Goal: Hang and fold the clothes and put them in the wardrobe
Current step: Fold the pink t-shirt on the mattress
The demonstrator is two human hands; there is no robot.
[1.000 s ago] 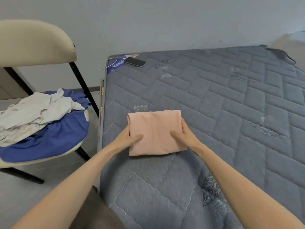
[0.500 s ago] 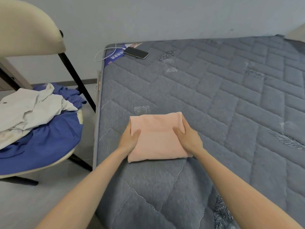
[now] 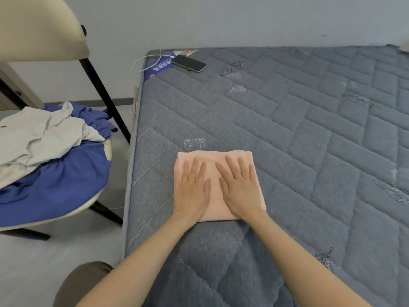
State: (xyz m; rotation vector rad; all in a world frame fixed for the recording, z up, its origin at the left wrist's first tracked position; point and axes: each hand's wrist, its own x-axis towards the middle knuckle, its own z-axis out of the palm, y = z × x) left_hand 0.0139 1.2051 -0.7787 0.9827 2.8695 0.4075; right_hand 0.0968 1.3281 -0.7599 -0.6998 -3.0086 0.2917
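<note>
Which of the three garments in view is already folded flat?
The pink garment on the mattress, under both flat hands. The white garment and the blue garment lie crumpled on the chair.

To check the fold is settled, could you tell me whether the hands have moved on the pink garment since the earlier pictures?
Yes. The left hand and right hand moved inward from the pink garment's side edges and lie flat on top.

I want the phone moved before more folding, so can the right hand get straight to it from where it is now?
Probably yes. The right hand lies flat on the folded pink garment, holding nothing, and only bare mattress lies between it and the phone at the far corner. It would likely need a forward lean.
</note>
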